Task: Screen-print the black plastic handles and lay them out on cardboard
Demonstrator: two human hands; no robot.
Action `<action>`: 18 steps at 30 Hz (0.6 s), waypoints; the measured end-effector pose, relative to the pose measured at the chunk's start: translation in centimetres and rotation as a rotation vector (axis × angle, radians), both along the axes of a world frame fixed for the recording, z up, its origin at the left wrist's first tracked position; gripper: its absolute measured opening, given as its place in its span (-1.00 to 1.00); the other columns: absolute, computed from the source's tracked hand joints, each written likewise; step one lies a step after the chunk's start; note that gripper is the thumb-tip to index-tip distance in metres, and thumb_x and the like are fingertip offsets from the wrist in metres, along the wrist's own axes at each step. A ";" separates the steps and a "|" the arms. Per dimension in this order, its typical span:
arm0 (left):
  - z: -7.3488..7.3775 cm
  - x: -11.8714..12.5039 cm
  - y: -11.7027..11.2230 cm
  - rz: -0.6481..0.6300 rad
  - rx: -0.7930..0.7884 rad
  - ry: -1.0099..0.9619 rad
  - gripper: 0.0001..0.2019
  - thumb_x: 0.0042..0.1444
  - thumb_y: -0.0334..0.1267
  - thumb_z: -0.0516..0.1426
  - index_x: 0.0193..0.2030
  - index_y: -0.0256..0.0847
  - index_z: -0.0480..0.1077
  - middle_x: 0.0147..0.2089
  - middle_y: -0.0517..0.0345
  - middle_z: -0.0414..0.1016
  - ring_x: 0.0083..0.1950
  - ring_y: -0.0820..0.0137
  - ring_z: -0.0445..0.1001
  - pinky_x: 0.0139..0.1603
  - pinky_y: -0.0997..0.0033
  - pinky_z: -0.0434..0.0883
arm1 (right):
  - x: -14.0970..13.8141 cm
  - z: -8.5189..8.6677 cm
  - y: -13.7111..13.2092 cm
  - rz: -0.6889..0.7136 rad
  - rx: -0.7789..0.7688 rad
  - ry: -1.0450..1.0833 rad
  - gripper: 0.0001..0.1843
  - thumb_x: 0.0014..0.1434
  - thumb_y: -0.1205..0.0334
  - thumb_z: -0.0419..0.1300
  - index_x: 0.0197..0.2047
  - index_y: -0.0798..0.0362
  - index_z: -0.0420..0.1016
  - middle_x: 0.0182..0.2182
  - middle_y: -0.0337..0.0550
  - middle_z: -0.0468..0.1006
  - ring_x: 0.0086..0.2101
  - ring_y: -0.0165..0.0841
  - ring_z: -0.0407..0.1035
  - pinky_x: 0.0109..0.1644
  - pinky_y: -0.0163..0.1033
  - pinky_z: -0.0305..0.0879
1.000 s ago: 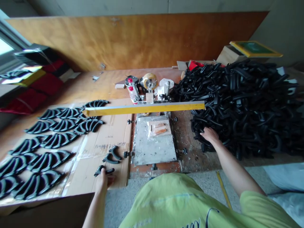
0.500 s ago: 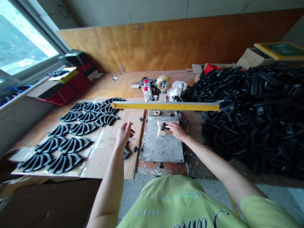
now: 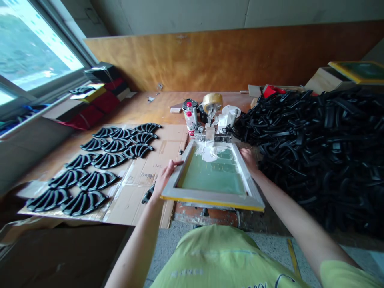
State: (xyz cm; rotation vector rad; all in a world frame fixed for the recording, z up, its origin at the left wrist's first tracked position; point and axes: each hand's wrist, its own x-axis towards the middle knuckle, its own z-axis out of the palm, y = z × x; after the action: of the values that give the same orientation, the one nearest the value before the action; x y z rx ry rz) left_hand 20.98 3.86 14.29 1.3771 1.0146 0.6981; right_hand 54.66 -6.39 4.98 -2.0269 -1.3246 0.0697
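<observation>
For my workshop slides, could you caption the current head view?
Left hand and right hand at opposite sides of a framed green screen, between black parts on cardboard and a dark heap.

The screen frame [image 3: 211,178], edge-on before, has come down over the metal plate, showing its green mesh and covering the plate. The left hand [image 3: 165,176] has moved from above the cardboard to grip its left edge; the right hand [image 3: 249,158], previously at the plate with a black part, is now by the right edge, its grip hard to make out.
</observation>
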 end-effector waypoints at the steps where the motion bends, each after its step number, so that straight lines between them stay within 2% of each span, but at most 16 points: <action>1: -1.5 -0.8 -0.5 -0.028 -0.065 0.043 -0.36 0.02 0.23 0.15 0.06 -0.26 0.49 -0.35 0.09 0.56 -0.42 0.39 0.46 -0.46 0.49 0.35 | 0.8 0.7 0.5 -0.049 0.028 -0.007 -0.63 0.27 0.32 -0.06 -0.14 0.20 0.57 -0.25 -0.08 0.55 -0.21 -0.31 0.42 -0.02 -0.23 0.35; 3: -4.6 -1.6 -1.2 -0.037 -0.146 0.067 -0.24 -0.04 0.16 0.24 0.25 -0.22 0.33 -0.33 0.11 0.56 -0.42 0.40 0.46 -0.45 0.50 0.35 | 1.2 2.2 2.3 -0.053 0.091 -0.093 -0.68 0.21 0.33 0.07 -0.02 0.16 0.53 -0.10 0.01 0.51 -0.09 -0.24 0.41 0.05 -0.16 0.33; 6: -8.9 -1.8 -1.4 -0.014 -0.163 0.092 -0.10 -0.06 0.10 0.26 0.39 -0.18 0.10 -0.33 0.15 0.55 -0.40 0.43 0.47 -0.40 0.51 0.37 | -1.1 4.1 6.7 0.113 0.108 -0.245 -0.40 0.09 0.32 0.28 0.21 0.11 0.33 0.10 0.07 0.37 0.06 -0.15 0.30 0.12 -0.07 0.28; 7: -10.0 -1.8 -1.3 -0.010 -0.159 0.107 -0.10 -0.05 0.10 0.25 0.40 -0.19 0.09 -0.33 0.16 0.54 -0.40 0.43 0.47 -0.40 0.52 0.37 | -2.3 4.4 8.2 0.179 0.057 -0.283 -0.36 0.06 0.33 0.31 0.22 0.10 0.31 0.09 0.07 0.37 0.05 -0.14 0.29 0.10 -0.06 0.29; 9: -11.5 -1.8 -1.1 -0.012 -0.152 0.126 -0.13 -0.03 0.11 0.23 0.39 -0.19 0.11 -0.32 0.16 0.54 -0.41 0.44 0.46 -0.41 0.52 0.36 | -4.5 4.6 10.1 0.276 -0.115 -0.326 -0.49 0.07 0.35 0.31 0.12 0.12 0.40 -0.05 0.05 0.46 -0.03 -0.14 0.34 0.02 -0.09 0.30; 11: -12.4 -1.9 -0.8 -0.018 -0.147 0.132 -0.15 -0.02 0.12 0.23 0.37 -0.20 0.14 -0.32 0.15 0.54 -0.41 0.45 0.46 -0.40 0.52 0.36 | -6.2 4.3 10.5 0.325 -0.272 -0.351 -0.71 0.13 0.35 0.26 -0.05 0.17 0.48 -0.18 0.05 0.52 -0.13 -0.15 0.37 -0.05 -0.13 0.30; 13: -12.7 -2.1 -0.6 -0.022 -0.153 0.126 -0.16 -0.02 0.13 0.22 0.36 -0.21 0.16 -0.30 0.13 0.55 -0.40 0.43 0.46 -0.39 0.51 0.36 | -6.9 3.9 9.2 0.393 -0.336 -0.386 -0.85 0.18 0.34 0.20 -0.17 0.19 0.50 -0.25 0.04 0.53 -0.18 -0.19 0.37 -0.09 -0.17 0.26; 18: -12.9 -2.4 -0.6 -0.031 -0.117 0.131 -0.22 0.02 0.13 0.20 0.34 -0.18 0.20 -0.20 0.08 0.57 -0.26 0.38 0.52 -0.26 0.48 0.40 | -5.7 4.2 5.1 0.769 -0.265 -0.432 -0.91 0.18 0.37 0.16 -0.29 0.10 0.50 -0.31 -0.08 0.54 -0.21 -0.28 0.35 -0.21 -0.27 0.15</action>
State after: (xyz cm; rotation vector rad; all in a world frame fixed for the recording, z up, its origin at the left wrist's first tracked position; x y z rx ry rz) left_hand 18.61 3.25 1.39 1.3467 1.1179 0.5221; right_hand 48.96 -1.30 9.23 -1.6633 -2.4238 0.1684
